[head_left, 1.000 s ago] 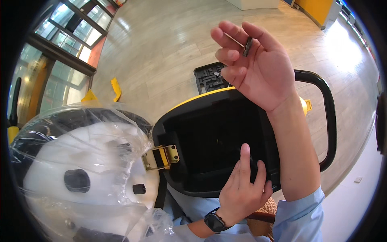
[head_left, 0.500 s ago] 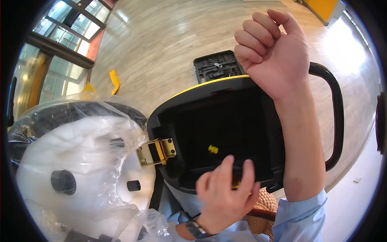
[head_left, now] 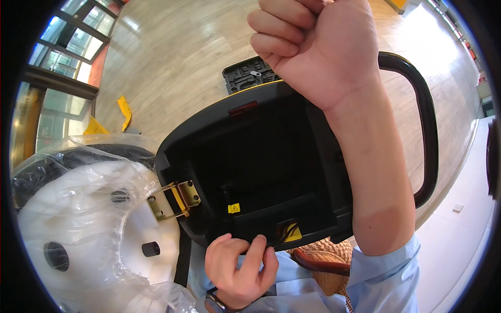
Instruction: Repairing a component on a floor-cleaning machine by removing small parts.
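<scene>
A deep black plastic compartment (head_left: 261, 151) with a yellow-trimmed far edge lies before me. My left hand (head_left: 240, 268), with a watch on its wrist, is at the compartment's near rim. Its thumb and a finger appear pinched on thin black wires (head_left: 287, 233), which come out by a yellow label (head_left: 293, 233). My right hand (head_left: 323, 47) is raised over the compartment's far right side, palm up and fingers curled. The frame's top edge cuts off its fingertips, so anything in them is hidden. A small yellow warning tag (head_left: 234, 208) shows inside, left of the wires.
A brass-coloured hinge (head_left: 180, 200) joins the compartment to a white lid-like part (head_left: 104, 208) wrapped in clear plastic, on the left. A black tubular handle (head_left: 428, 135) curves around the right. On the wooden floor beyond are an open black tool case (head_left: 242, 75) and yellow scraps (head_left: 124, 112).
My left hand has moved down and left to the near rim, uncovering the wires and yellow label. The view has shifted, and my right hand now stands higher and further left in it.
</scene>
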`<state>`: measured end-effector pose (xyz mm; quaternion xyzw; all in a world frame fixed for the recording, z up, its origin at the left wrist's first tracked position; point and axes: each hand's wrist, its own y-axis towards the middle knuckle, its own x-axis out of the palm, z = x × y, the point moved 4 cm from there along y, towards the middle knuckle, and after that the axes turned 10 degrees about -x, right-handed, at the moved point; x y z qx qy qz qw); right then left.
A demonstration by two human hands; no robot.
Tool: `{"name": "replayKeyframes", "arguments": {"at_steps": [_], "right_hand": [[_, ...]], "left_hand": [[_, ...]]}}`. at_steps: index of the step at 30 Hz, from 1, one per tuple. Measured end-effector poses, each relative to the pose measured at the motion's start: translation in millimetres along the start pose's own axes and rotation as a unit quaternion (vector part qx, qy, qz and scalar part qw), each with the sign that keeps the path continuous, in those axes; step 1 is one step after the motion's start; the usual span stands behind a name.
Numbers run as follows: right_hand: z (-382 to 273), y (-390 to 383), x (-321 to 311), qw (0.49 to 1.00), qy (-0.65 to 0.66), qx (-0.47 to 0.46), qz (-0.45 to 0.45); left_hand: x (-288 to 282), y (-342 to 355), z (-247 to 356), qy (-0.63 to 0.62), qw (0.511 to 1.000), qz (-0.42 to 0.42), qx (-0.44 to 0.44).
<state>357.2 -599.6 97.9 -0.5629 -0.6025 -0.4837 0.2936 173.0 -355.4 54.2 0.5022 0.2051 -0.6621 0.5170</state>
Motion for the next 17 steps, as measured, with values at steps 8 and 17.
{"name": "replayKeyframes", "arguments": {"at_steps": [8, 17], "right_hand": [[49, -41, 48, 0.746, -0.506, 0.237, -0.362], [164, -79, -2, 0.199, -0.766, 0.318, -0.521]], "left_hand": [[31, 6, -33, -0.013, 0.998, 0.056, 0.039], [36, 2, -42, -0.011, 0.994, 0.099, 0.052]]}}
